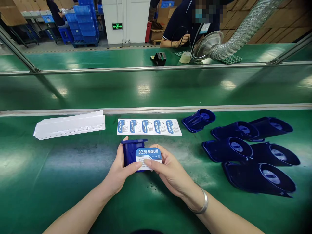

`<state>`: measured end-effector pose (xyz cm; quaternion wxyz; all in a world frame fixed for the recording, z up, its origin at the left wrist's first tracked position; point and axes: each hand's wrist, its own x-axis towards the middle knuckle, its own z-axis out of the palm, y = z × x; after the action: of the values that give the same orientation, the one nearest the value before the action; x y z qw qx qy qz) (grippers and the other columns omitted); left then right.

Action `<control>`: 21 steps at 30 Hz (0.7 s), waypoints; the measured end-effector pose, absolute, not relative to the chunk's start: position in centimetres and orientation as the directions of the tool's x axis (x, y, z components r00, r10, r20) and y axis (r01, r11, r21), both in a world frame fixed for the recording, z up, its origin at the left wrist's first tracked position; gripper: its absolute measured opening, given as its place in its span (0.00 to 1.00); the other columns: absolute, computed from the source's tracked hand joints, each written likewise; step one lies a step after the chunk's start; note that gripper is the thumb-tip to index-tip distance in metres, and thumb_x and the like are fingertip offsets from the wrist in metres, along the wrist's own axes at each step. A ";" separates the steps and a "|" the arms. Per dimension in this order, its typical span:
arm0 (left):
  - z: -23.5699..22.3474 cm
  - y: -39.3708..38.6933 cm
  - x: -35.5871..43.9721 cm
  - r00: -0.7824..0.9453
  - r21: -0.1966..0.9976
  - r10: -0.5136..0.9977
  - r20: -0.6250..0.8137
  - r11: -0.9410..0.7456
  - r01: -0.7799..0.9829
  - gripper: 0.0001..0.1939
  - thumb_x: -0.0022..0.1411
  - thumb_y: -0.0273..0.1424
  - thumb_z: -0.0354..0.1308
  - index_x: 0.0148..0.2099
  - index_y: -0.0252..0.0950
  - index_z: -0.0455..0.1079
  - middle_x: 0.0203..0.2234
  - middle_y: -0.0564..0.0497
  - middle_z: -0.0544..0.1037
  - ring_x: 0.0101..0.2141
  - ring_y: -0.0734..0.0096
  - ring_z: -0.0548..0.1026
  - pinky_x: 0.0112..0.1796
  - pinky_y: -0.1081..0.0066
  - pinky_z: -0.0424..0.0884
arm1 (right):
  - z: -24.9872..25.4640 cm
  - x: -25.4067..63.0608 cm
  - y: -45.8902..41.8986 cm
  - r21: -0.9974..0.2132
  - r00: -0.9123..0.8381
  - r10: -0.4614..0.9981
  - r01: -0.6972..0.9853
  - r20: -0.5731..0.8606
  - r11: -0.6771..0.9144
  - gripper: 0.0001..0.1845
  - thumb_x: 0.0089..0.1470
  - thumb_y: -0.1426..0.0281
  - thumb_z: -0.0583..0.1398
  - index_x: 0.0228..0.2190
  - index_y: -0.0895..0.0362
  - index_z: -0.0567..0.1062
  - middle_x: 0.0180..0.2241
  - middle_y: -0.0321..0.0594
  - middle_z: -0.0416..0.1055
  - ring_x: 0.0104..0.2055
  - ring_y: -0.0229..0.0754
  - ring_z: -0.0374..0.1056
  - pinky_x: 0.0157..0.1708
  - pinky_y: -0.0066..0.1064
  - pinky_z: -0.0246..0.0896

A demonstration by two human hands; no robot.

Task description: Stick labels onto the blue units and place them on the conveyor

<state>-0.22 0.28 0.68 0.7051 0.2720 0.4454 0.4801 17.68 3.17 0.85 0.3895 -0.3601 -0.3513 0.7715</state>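
Between my hands is a dark blue plastic housing (130,150), held just above the green bench. My left hand (119,170) grips its left side, with the thumb lying across the front. In my right hand (168,165) is a blue and white label (152,153) printed DC52Q-5000L/H, its thumb on the label's lower part. The label overlaps the front of the housing; whether it is stuck down there I cannot tell. Behind my hands lies a sheet of labels (149,127) of the same kind. Fingers behind the housing are hidden.
A stack of white paper strips (70,125) lies at the left. One blue housing (198,120) stands right of the label sheet, and several more (227,149) cluster at the right. Beyond a metal rail (156,67), a person sits near a flexible duct (243,31).
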 end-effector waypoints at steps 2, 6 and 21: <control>0.8 0.3 0.0 0.113 0.801 0.916 -0.386 0.393 -0.452 0.48 0.60 0.37 0.68 0.73 0.49 0.44 0.63 0.45 0.68 0.61 0.50 0.67 0.60 0.55 0.65 | 0.7 17.5 3.0 -0.827 -0.441 0.856 -0.350 -0.270 -0.441 0.21 0.50 0.59 0.75 0.36 0.54 0.72 0.34 0.35 0.71 0.36 0.40 0.65 0.38 0.29 0.61; 1.0 0.5 0.4 0.000 0.796 0.899 -0.437 0.387 -0.466 0.38 0.63 0.41 0.64 0.70 0.48 0.52 0.57 0.46 0.73 0.57 0.52 0.71 0.57 0.56 0.67 | 0.2 16.9 2.4 -0.848 -0.452 0.862 -0.341 -0.230 -0.406 0.19 0.53 0.59 0.73 0.37 0.54 0.72 0.34 0.34 0.70 0.36 0.40 0.64 0.39 0.29 0.61; 0.5 0.0 0.6 0.116 0.764 0.930 -0.349 0.354 -0.540 0.58 0.51 0.32 0.74 0.73 0.54 0.41 0.61 0.45 0.72 0.61 0.51 0.69 0.62 0.51 0.60 | 1.2 18.1 4.7 -0.933 -0.407 0.913 -0.314 -0.033 -0.174 0.19 0.62 0.56 0.66 0.45 0.54 0.70 0.38 0.38 0.69 0.39 0.42 0.66 0.36 0.30 0.62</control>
<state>0.58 -0.01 0.46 0.7094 0.2342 0.4167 0.5180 18.09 4.68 1.16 0.4407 -0.3196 -0.4680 0.6962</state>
